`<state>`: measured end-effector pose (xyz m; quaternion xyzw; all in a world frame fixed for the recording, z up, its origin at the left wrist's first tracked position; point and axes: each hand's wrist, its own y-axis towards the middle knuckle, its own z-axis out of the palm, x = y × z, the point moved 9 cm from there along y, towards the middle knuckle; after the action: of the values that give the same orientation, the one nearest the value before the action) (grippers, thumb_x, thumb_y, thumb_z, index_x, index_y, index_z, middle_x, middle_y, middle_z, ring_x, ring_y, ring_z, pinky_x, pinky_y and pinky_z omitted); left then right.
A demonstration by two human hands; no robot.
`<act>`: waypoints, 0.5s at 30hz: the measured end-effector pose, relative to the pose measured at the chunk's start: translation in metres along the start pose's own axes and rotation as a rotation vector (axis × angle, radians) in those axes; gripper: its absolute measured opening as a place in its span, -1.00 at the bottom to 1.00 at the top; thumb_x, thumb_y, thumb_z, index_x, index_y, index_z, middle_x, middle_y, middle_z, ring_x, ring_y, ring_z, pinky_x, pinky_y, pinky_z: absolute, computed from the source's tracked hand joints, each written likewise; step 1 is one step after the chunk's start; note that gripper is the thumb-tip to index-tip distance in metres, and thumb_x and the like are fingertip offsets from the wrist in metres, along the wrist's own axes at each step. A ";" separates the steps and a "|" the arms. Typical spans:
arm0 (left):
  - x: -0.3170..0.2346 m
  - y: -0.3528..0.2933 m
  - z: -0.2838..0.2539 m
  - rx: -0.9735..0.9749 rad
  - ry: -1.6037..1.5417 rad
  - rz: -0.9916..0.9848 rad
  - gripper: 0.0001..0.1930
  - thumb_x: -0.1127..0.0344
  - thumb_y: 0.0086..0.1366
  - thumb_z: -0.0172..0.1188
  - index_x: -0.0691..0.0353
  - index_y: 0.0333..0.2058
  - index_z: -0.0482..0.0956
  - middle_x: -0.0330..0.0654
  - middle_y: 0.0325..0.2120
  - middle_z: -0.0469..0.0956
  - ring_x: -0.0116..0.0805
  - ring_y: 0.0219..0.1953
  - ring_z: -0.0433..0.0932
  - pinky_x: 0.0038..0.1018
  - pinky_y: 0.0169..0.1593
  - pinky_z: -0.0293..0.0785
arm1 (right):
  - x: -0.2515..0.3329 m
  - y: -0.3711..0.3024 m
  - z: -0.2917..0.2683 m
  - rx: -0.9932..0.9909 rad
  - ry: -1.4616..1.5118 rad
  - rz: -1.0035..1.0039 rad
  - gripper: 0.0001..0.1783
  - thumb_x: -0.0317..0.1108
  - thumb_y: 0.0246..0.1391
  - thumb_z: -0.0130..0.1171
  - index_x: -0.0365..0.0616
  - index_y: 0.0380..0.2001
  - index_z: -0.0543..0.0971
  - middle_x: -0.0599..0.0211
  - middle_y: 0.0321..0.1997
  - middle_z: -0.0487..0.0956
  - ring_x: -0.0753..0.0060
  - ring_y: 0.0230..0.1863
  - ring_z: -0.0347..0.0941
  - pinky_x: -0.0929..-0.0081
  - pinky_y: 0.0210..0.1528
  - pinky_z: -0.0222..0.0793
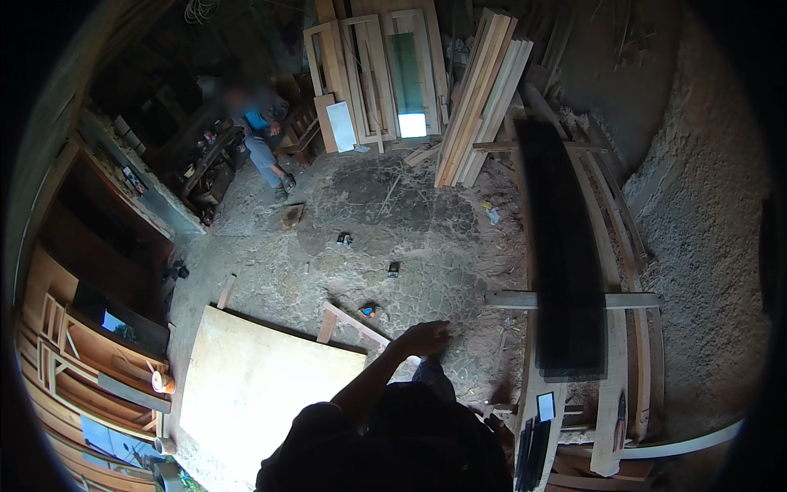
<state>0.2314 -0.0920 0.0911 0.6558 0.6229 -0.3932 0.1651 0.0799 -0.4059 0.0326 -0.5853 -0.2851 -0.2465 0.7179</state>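
Note:
My left arm reaches across the front of my body, and my left hand (428, 336) hangs in the air above the floor, its back turned up. Its fingers are curled away in shadow, and I can make out nothing held in it. My right hand (497, 428) is low and dark beside my body, close to the plank bench (566, 246) on the right; its fingers are too dim to read. On that bench lie a long dark sheet (561, 246), a small white-faced rectangle (546, 407) and several black strips (534, 453).
A large pale board (270, 373) lies to the left, beside a wooden strip (357, 322). Two small dark boxes (393, 269) sit on the cracked floor (311, 271). Tall planks (484, 98) and wooden frames (369, 74) lean at the back. Another person (261, 135) sits at the far left.

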 end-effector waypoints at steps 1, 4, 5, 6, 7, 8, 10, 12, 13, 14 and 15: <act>0.001 0.007 -0.006 -0.002 0.006 -0.005 -0.31 -0.13 0.28 0.13 0.25 0.22 0.34 0.13 0.09 0.47 0.09 0.15 0.43 -0.20 0.20 0.34 | 0.002 0.009 0.010 -0.013 0.001 0.095 -0.17 0.26 0.12 0.08 -0.24 0.20 0.41 0.04 0.15 0.49 0.05 0.07 0.47 0.19 0.13 0.36; -0.004 0.039 -0.018 0.008 -0.004 0.083 -0.33 -0.11 0.29 0.11 0.25 0.22 0.34 0.13 0.12 0.44 0.09 0.17 0.41 -0.19 0.22 0.32 | 0.052 0.024 0.009 -0.097 -0.205 -0.161 -0.18 0.35 0.18 -0.08 -0.15 0.17 0.46 0.08 0.00 0.57 0.22 -0.11 0.55 0.30 -0.10 0.39; -0.007 0.050 -0.023 0.011 -0.012 0.126 -0.33 -0.11 0.30 0.10 0.24 0.22 0.33 0.13 0.13 0.42 0.09 0.17 0.40 -0.19 0.23 0.31 | 0.059 0.047 0.005 -0.075 -0.235 -0.265 -0.15 0.36 0.20 -0.12 -0.21 0.19 0.43 0.09 0.03 0.56 0.18 -0.09 0.55 0.30 -0.11 0.40; -0.005 0.060 -0.025 0.054 0.004 0.116 -0.33 -0.10 0.31 0.08 0.23 0.24 0.30 0.12 0.17 0.38 0.09 0.20 0.37 -0.19 0.25 0.28 | 0.076 0.059 0.009 -0.057 -0.245 -0.300 -0.14 0.36 0.20 -0.14 -0.24 0.19 0.42 0.08 0.05 0.55 0.17 -0.08 0.55 0.30 -0.11 0.42; 0.003 0.066 -0.032 0.067 0.009 0.105 -0.33 -0.10 0.31 0.08 0.23 0.25 0.30 0.12 0.17 0.38 0.09 0.20 0.37 -0.18 0.25 0.28 | 0.101 0.068 0.024 -0.031 -0.256 -0.333 -0.12 0.37 0.21 -0.16 -0.26 0.19 0.41 0.06 0.06 0.54 0.15 -0.08 0.55 0.29 -0.11 0.44; 0.010 0.070 -0.038 0.080 0.012 0.094 -0.33 -0.10 0.31 0.08 0.23 0.25 0.29 0.12 0.18 0.37 0.08 0.21 0.37 -0.18 0.25 0.28 | 0.122 0.077 0.036 -0.050 -0.257 -0.357 -0.15 0.33 0.23 -0.16 -0.28 0.18 0.41 0.05 0.05 0.55 0.16 -0.08 0.56 0.29 -0.10 0.45; 0.026 0.084 -0.048 0.103 0.041 0.095 -0.33 -0.11 0.31 0.08 0.22 0.25 0.29 0.12 0.19 0.36 0.09 0.22 0.35 -0.18 0.26 0.28 | 0.163 0.092 0.061 -0.108 -0.253 -0.413 -0.20 0.26 0.28 -0.16 -0.32 0.17 0.41 0.02 0.03 0.57 0.16 -0.09 0.57 0.28 -0.09 0.47; 0.040 0.098 -0.058 0.131 0.110 0.098 -0.32 -0.12 0.33 0.05 0.22 0.27 0.27 0.12 0.21 0.34 0.07 0.22 0.36 -0.20 0.26 0.29 | 0.202 0.108 0.091 -0.103 -0.341 -0.455 -0.26 0.18 0.32 -0.16 -0.35 0.16 0.41 0.00 0.01 0.57 0.17 -0.05 0.56 0.29 -0.05 0.48; 0.045 0.105 -0.065 0.145 0.144 0.099 -0.31 -0.13 0.34 0.04 0.23 0.28 0.25 0.12 0.21 0.33 0.06 0.22 0.36 -0.21 0.26 0.29 | 0.215 0.115 0.102 -0.100 -0.386 -0.475 -0.28 0.14 0.34 -0.16 -0.36 0.15 0.41 -0.01 0.00 0.58 0.18 -0.03 0.56 0.30 -0.04 0.48; 0.052 0.111 -0.068 0.190 0.149 0.083 -0.31 -0.13 0.34 0.04 0.20 0.28 0.25 0.12 0.21 0.33 0.03 0.22 0.37 -0.24 0.25 0.30 | 0.217 0.130 0.110 -0.071 -0.382 -0.495 -0.41 -0.01 0.37 -0.12 -0.37 0.13 0.43 -0.06 0.02 0.57 0.17 0.03 0.53 0.29 0.00 0.46; 0.051 0.120 -0.077 0.226 0.065 0.054 -0.32 -0.13 0.35 0.04 0.19 0.29 0.25 0.10 0.22 0.33 0.01 0.22 0.39 -0.24 0.25 0.31 | 0.219 0.145 0.116 -0.074 -0.423 -0.587 -0.44 -0.04 0.36 -0.10 -0.36 0.13 0.44 -0.07 0.02 0.57 0.17 0.05 0.52 0.29 0.01 0.46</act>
<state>0.3644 -0.0232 0.0707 0.6992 0.5618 -0.4348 0.0800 0.3224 -0.2688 0.1022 -0.5421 -0.5741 -0.3254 0.5202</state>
